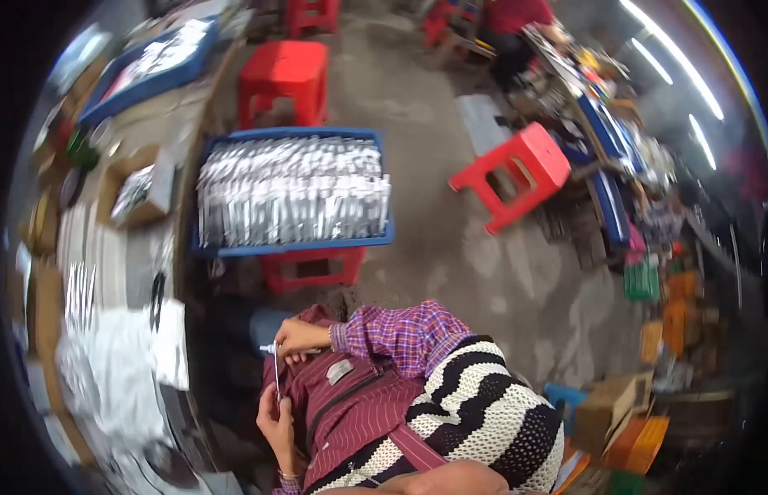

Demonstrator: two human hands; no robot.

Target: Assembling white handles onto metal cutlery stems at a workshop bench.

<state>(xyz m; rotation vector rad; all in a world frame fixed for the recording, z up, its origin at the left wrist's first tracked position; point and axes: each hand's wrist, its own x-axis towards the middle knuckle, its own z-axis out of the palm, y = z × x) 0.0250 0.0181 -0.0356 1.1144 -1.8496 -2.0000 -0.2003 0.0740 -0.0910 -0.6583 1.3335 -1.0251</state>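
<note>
My left hand (pixel 277 425) is closed, pinching the lower end of a slim silver metal piece (pixel 277 381) between thumb and fingers. The piece points up from it toward my right hand (pixel 300 338), whose fingers are curled in a grip. A small pale, bluish-white stick-like thing (pixel 267 348) juts out of the right hand, beside the upper end of the metal piece. Its exact kind is too small to make out. Both hands are in front of my dark red striped apron (pixel 334 396), and a plaid sleeve covers my right arm.
Beyond my hands, a blue tray (pixel 293 247) packed with shiny metal pieces rests on a red stool (pixel 314 268). A workbench (pixel 124 264) on the left carries papers, a cardboard box (pixel 136 188) and another blue tray (pixel 153 66). More red stools and a person (pixel 516 25) are farther off.
</note>
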